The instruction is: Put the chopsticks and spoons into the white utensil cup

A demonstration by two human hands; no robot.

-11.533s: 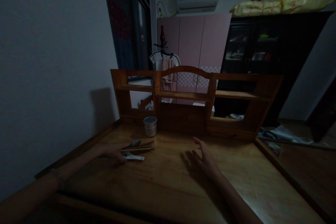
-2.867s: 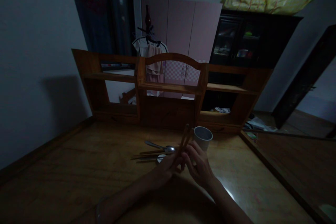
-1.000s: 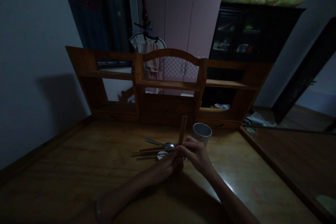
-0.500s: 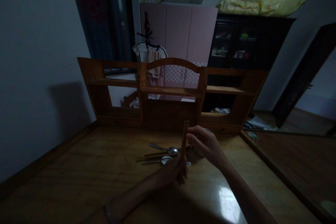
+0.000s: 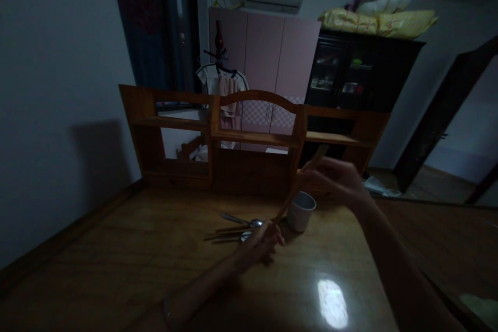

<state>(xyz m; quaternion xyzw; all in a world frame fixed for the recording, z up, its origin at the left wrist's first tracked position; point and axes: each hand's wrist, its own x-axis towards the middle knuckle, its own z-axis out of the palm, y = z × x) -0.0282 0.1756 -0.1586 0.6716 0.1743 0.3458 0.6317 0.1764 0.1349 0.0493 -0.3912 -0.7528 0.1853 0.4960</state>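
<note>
Wooden chopsticks slant up to the right between my two hands, blurred at the upper end. My left hand is closed round their lower end, low over the table. My right hand pinches them near the top, its fingers smeared by motion. Beneath and beyond the hands stands an upright pale cup. Left of the cup lie a metal spoon and several more chopsticks. A small white-ended utensil among them is partly hidden by my left hand.
The glossy wooden table has a wooden shelf unit along its back edge. A white wall borders it on the left. Beyond are a pink wardrobe, a dark cabinet and hanging clothes.
My right hand has moved right and up, tilting the chopsticks from upright to slanting right. The cup, mostly hidden before, now shows. My left hand has stayed nearly in place.
</note>
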